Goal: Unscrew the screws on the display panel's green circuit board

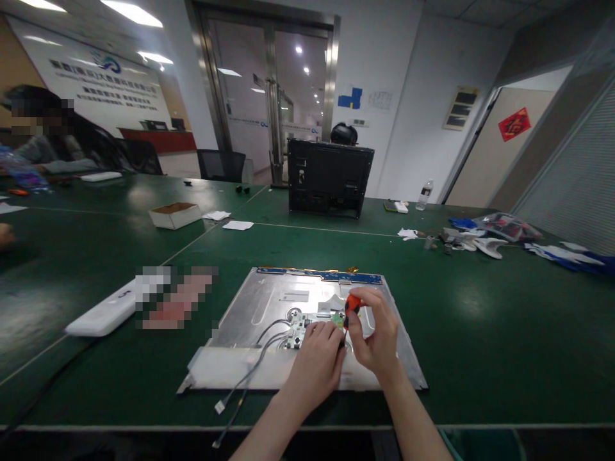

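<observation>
— Where are we on the metal panel [307,301]?

— Early, we judge: the circuit board [300,330] sits on it at 6 o'clock, wires attached. Our right hand [377,336] grips the orange screwdriver [352,306] (tip hidden) — left hand [317,365] curled, steadying the board.

A right hand [377,336] gripped an orange-handled screwdriver [352,306] upright over a small circuit board [300,330] on a metal panel [269,301]; the left hand [317,362] rested on the board, on a green table [504,333].
</observation>
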{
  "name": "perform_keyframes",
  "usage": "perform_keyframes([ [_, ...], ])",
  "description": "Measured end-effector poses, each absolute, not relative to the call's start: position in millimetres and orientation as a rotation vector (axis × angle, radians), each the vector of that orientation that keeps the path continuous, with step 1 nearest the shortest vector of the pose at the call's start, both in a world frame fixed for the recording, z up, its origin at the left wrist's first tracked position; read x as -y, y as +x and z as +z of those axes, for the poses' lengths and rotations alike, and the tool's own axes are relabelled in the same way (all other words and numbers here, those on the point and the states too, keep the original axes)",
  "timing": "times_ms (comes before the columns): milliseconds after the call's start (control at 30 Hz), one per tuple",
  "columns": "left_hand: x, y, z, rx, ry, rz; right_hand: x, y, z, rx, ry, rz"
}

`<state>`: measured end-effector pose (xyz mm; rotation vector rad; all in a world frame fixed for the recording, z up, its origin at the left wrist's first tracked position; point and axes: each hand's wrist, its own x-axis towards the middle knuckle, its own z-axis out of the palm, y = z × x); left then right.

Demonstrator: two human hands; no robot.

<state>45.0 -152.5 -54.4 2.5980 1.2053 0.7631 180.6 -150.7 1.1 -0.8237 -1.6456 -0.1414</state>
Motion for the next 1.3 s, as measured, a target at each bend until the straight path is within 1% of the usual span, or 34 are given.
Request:
perform_keyframes([
  [200,151.6,45.5,-53.8,-1.209,2.597,0.774,148.9,178.9,2.7,1.602,-0.843,-0.214],
  [467,151.3,45.7,-54.6,-1.232,2.611,0.753,151.8,180.9,3.1,1.646,-0.831,-0.155],
  [767,151.0,47.6,-55.5,-1.286,2.640,0.656,149.1,180.1,2.4,1.615,-0.877,-0.216],
  [1033,150.8,47.8,-56.6,-1.285,2.645,0.700,150.2,182.5,2.5,1.634,-0.896,-0.153],
  [1300,152.0,46.7,-56.0,-1.239,2.663,0.742,148.5,181.2,4.4,1.635,-0.899,-0.196],
])
